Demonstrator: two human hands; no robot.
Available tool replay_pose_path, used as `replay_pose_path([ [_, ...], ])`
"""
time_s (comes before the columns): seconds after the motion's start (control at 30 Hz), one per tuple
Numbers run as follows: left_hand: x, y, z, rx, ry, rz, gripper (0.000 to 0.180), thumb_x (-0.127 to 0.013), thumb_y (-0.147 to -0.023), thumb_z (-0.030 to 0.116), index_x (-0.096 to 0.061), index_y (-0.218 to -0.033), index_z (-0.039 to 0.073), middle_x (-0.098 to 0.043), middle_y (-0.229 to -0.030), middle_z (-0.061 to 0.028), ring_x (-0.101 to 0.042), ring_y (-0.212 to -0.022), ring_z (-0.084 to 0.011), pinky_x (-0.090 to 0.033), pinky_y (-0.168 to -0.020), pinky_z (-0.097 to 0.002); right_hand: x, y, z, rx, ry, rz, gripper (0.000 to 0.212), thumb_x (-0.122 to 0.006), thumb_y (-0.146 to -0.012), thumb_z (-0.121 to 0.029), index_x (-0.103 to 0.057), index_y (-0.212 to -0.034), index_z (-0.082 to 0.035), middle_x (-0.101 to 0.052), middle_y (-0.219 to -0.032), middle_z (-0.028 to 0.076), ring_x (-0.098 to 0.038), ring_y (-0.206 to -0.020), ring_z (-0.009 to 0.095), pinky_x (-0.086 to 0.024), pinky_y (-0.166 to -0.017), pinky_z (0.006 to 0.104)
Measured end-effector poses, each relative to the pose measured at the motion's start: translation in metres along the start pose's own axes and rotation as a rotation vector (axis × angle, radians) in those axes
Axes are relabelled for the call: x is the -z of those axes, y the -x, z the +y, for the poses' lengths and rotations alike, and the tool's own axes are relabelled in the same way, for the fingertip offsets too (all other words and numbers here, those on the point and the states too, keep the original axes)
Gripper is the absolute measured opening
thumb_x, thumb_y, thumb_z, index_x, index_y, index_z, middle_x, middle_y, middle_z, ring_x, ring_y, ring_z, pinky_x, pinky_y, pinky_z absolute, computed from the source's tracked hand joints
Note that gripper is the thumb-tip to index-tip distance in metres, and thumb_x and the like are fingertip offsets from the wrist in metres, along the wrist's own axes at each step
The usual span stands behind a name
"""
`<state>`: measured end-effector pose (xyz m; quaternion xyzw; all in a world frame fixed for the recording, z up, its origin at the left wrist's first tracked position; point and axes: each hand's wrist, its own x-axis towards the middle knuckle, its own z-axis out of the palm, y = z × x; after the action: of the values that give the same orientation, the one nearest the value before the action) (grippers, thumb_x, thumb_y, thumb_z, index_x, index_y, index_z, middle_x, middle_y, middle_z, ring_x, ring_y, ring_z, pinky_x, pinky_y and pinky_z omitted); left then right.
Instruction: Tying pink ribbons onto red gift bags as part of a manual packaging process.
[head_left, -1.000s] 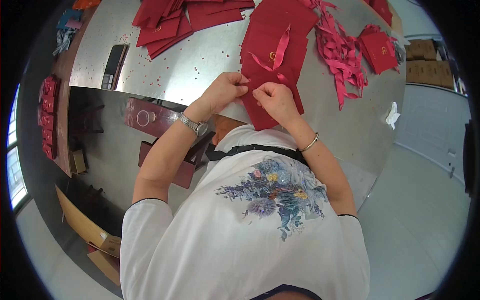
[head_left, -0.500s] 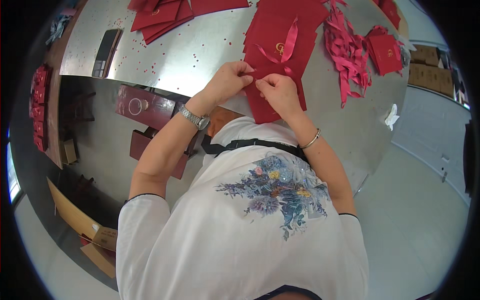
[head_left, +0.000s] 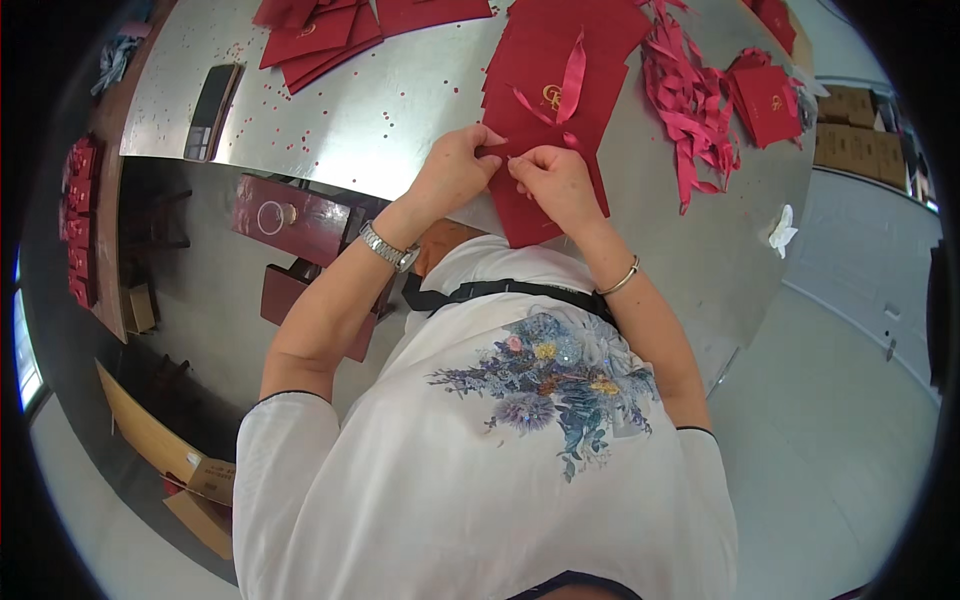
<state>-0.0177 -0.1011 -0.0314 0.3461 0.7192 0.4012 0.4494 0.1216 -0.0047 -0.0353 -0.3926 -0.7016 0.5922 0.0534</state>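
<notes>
Both hands work at the near end of a long overlapping spread of red bags (head_left: 600, 45), which runs away toward 12 and 1 o'clock on the metal table (head_left: 680, 240). The left hand (head_left: 455, 175) is at the left edge of the nearest bag (head_left: 530, 220), thumb and forefinger drawn close; the right hand (head_left: 560, 190) lies over that bag, its thumb and forefinger pinched. The hands are just apart, fingertips facing each other; whether either grips anything is too small to tell. Just beyond them, at 1 o'clock, a pink ribbon (head_left: 572, 90) lies looped across the bags. Between 2 and 3 o'clock from the hands is a tangle of pink ribbons (head_left: 690, 115), with a small stack of red bags (head_left: 768, 105) past it. A crumpled white tissue (head_left: 782, 230) sits between 3 and 4 o'clock, a dark phone (head_left: 212, 112) between 9 and 10, and more red bags (head_left: 325, 45) at 10, near scattered red specks (head_left: 387, 122).
</notes>
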Motion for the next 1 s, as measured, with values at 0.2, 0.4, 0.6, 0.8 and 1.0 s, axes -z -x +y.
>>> replay_pose_path([
  [0.2,0.0,0.0,-0.004,-0.024,0.0,0.004,0.024,-0.061,-0.084,0.005,-0.06,-0.107,-0.002,-0.065,-0.087,-0.0087,-0.061,-0.069,-0.0126,-0.051,-0.063,-0.027,-0.004,-0.001,-0.002,0.017,0.022,0.027,0.02,-0.063,-0.087,-0.015,-0.067,-0.077,0.002,-0.062,-0.063,0.004,-0.055,-0.057,0.008,-0.043,-0.053,0.0245],
  [0.4,-0.012,0.006,-0.002,-0.347,-0.223,0.154,0.017,-0.057,-0.079,0.0,-0.06,-0.095,-0.002,-0.064,-0.092,-0.0248,-0.061,-0.09,-0.0409,-0.05,-0.078,-0.0428,-0.011,-0.002,-0.001,0.025,0.165,0.13,0.021,-0.065,-0.085,-0.018,-0.068,-0.076,0.001,-0.064,-0.061,0.009,-0.059,-0.054,0.016,-0.046,-0.054,0.0298],
  [0.6,-0.009,0.002,-0.004,-0.313,-0.274,0.174,0.018,-0.057,-0.08,0.0,-0.059,-0.097,-0.003,-0.064,-0.094,-0.023,-0.062,-0.089,-0.0401,-0.05,-0.077,-0.0425,-0.012,0.003,-0.006,0.3,0.644,0.259,0.018,-0.064,-0.083,-0.02,-0.069,-0.082,-0.002,-0.063,-0.065,0.016,-0.061,-0.058,0.033,-0.049,-0.058,0.0384],
  [0.8,-0.009,-0.008,-0.015,-0.194,-0.064,0.092,0.021,-0.059,-0.083,0.003,-0.06,-0.104,-0.002,-0.065,-0.089,-0.0103,-0.06,-0.076,-0.0158,-0.049,-0.07,-0.0293,-0.002,0.007,0.002,0.276,0.307,0.209,0.018,-0.063,-0.082,-0.021,-0.069,-0.079,-0.004,-0.064,-0.069,0.018,-0.063,-0.066,0.036,-0.051,-0.062,0.0445],
  [1.0,-0.009,-0.002,-0.006,-0.149,-0.068,0.097,0.019,-0.058,-0.081,0.0,-0.062,-0.099,-0.002,-0.065,-0.093,-0.0216,-0.064,-0.086,-0.034,-0.05,-0.077,-0.0362,-0.003,0.003,-0.001,0.212,0.326,0.206,0.019,-0.064,-0.082,-0.02,-0.069,-0.081,-0.002,-0.064,-0.07,0.019,-0.064,-0.066,0.036,-0.051,-0.064,0.043],
])
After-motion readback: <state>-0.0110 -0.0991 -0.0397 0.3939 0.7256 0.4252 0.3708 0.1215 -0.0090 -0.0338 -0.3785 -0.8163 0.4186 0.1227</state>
